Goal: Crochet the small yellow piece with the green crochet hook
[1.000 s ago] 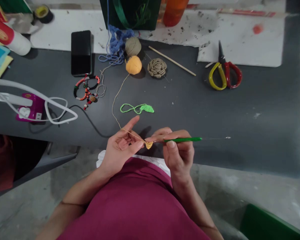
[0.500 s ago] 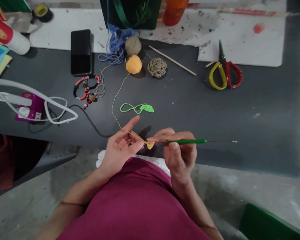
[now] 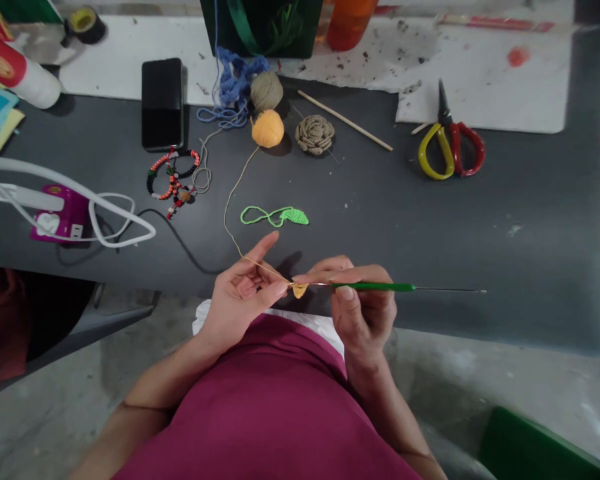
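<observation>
My left hand (image 3: 243,291) pinches a small yellow crochet piece (image 3: 299,289) at its fingertips, with a thin yellow yarn (image 3: 233,223) running over the fingers. That yarn leads back across the dark table (image 3: 505,260) to a yellow yarn ball (image 3: 267,129). My right hand (image 3: 363,309) is shut on a crochet hook with a green handle (image 3: 373,287). The hook's metal shaft points to the right, while its other end meets the yellow piece. The exact spot where it enters the stitches is too small to see.
Above my hands lie a green crochet strip (image 3: 279,216), a tan crochet rose (image 3: 314,135), a beaded bracelet bundle (image 3: 171,177), a black phone (image 3: 162,103) and yellow-and-red scissors (image 3: 450,153). A magenta power socket (image 3: 60,213) with white cable (image 3: 80,183) sits left.
My right hand has shifted slightly right, and the hook has swung so its far end points a little lower. The left hand and yellow piece have barely moved.
</observation>
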